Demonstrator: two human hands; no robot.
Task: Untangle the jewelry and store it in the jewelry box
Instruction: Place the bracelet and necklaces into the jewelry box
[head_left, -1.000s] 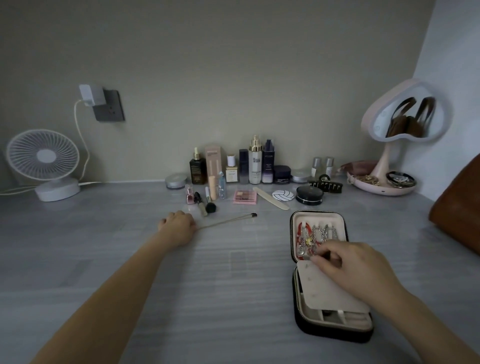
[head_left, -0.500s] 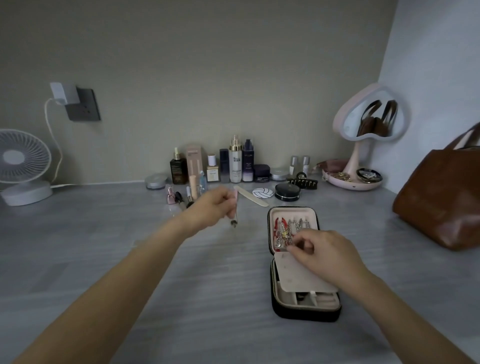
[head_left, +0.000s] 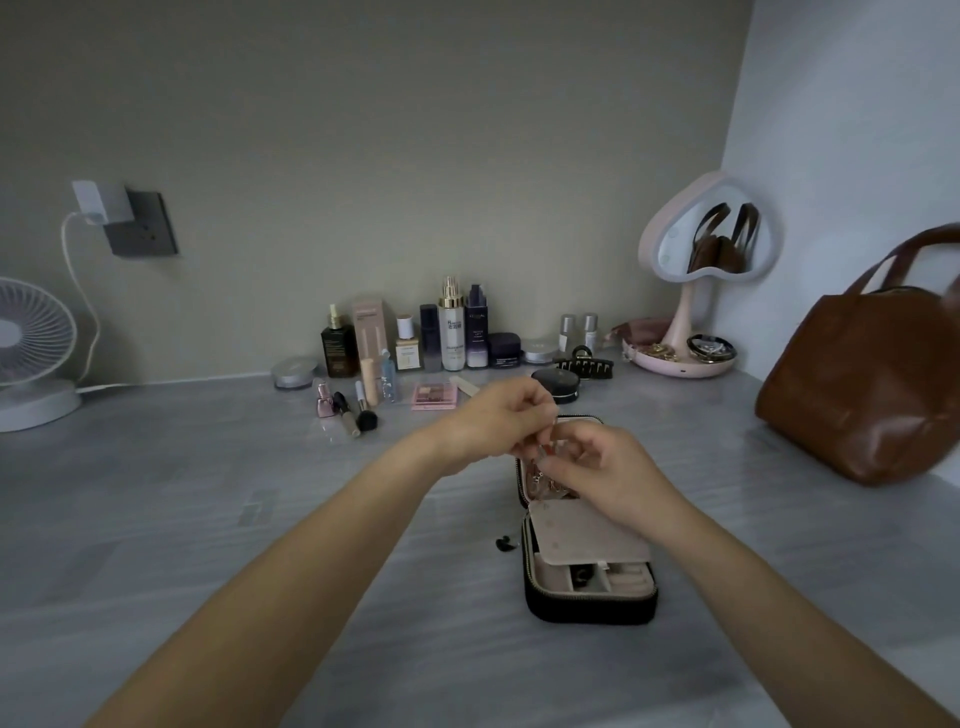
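Apparently metallic jewelry (head_left: 544, 480), left hand (head_left: 488, 423), right hand (head_left: 608, 467) pinching, rectangular box (head_left: 587, 605)

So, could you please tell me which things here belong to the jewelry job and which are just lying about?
Job: jewelry box, tangled jewelry in its lid, left hand and right hand pinching at it.
Lying about: fan, skincare bottles, eyeshadow palette, hair claw, heart-shaped mirror, brown handbag.

Dim, flat, greyish. Motion-smeared at left hand (head_left: 491, 422) and right hand (head_left: 609, 474); bowed at edges far beyond them.
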